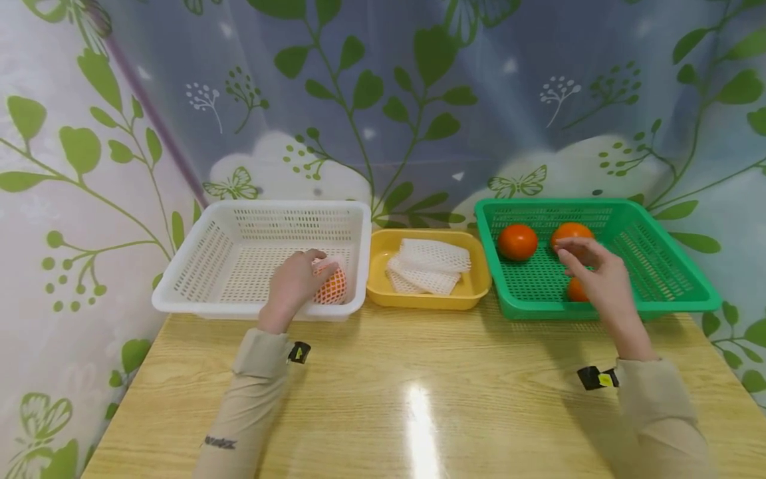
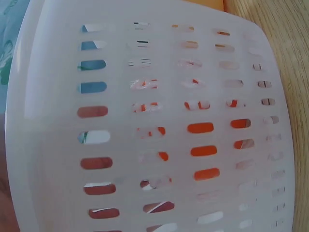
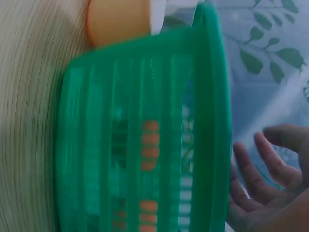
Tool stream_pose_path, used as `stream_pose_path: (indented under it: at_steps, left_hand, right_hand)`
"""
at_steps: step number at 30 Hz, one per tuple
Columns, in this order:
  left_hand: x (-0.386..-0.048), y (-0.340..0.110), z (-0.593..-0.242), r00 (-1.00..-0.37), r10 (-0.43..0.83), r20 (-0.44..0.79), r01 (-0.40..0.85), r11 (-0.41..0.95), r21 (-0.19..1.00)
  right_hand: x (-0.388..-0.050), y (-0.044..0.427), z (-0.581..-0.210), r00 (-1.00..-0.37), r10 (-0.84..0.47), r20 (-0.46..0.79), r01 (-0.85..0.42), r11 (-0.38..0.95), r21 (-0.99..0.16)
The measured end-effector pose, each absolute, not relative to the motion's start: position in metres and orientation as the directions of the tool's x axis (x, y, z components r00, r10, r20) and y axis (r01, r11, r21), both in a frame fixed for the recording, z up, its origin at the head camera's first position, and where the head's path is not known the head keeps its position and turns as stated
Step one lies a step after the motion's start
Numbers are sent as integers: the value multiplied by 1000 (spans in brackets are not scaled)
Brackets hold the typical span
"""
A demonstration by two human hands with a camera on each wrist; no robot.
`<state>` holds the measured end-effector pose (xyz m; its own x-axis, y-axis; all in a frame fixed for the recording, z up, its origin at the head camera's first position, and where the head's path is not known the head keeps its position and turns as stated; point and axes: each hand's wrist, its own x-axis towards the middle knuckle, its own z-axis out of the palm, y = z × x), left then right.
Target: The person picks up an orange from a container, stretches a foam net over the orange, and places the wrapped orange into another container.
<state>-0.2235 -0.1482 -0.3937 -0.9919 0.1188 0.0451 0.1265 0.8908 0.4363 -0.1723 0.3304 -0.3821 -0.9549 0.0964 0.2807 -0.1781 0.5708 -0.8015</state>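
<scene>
In the head view, my left hand (image 1: pixel 293 285) reaches into the white basket (image 1: pixel 206 307) at its front right corner. Its thumb and fingers hold a tomato in a white foam net (image 1: pixel 332 287), low in the basket. Through the slots in the left wrist view, orange-red patches of the tomato (image 2: pixel 200 151) show, while the fingers' grip is mostly hidden. Over the green basket (image 1: pixel 688 293) hovers my right hand (image 1: pixel 607 283), fingers loosely bent and holding nothing. Near it lie three bare tomatoes: one at left (image 1: pixel 517 242), one behind the fingertips (image 1: pixel 573 230), one partly covered by the hand (image 1: pixel 577 291).
Between the two baskets stands a yellow tray (image 1: pixel 427 301) with several white foam nets (image 1: pixel 433 256) in it. All three containers are on a wooden table (image 1: pixel 359 386). A curtain with a leaf print (image 1: pixel 395 153) hangs right behind them.
</scene>
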Motion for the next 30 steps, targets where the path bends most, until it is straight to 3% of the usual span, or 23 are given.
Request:
stream_pose_path:
  at_steps: [5, 9, 13, 17, 20, 30]
  left_hand:
    - [-223, -150, -393, -988, 135, 73, 153, 871, 467]
    - [-224, -151, -392, -986, 150, 70, 165, 867, 470]
    - [-223, -152, -391, -988, 146, 58, 156, 866, 475]
    - [-223, -152, -393, -988, 140, 58, 151, 865, 478]
    - [-222, -152, -394, -988, 134, 78, 155, 865, 476]
    - [-220, -146, -390, -967, 125, 224, 220, 850, 478]
  right_hand:
    - [-180, 351, -382, -975, 40, 221, -86, 843, -531]
    - [-187, 368, -383, -993, -5, 116, -46, 933, -356]
    - [-195, 383, -382, -997, -23, -71, -4, 964, -264]
    - [-201, 392, -383, -976, -35, -216, 22, 966, -257]
    - [-203, 394, -386, -965, -44, -257, 29, 961, -276]
    - [-203, 391, -385, -980, -47, -194, 10, 959, -284]
